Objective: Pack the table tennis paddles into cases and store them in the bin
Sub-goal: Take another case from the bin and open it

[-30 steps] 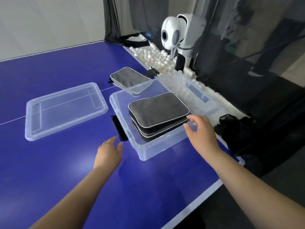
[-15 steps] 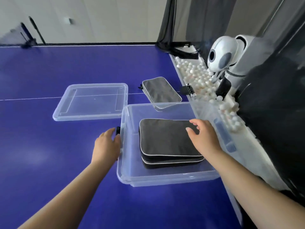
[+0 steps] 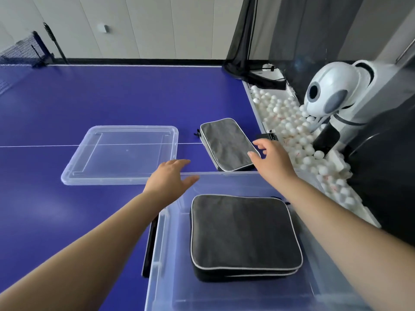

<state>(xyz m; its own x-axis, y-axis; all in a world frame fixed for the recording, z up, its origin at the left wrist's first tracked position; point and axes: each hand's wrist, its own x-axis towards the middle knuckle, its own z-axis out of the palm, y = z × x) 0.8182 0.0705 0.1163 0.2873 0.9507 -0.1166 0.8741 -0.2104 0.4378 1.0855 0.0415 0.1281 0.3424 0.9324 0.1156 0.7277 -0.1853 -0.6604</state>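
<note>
both hands reach forward over the far rim of a clear plastic bin on a blue table tennis table. the left hand is spread flat with its fingers straight, palm down above the bin's far left corner, holding nothing. the right hand hangs over the near right corner of a grey paddle case that lies flat on the table just beyond the bin; its fingers are loosely bent and spread, gripping nothing, and whether the fingertips touch the case cannot be told.

inside the bin two dark cases with pale piping lie stacked flat, one on top of the other, between the two forearms. no bare paddle can be seen anywhere.

to the left of the lone case, the bin's clear lid lies flat on the table across the white centre line. along the right edge of the table runs a white tray full of white balls, and a white ball machine with a round head stands beside it. a black net shows at the far left corner, with dark curtains behind the machine.
</note>
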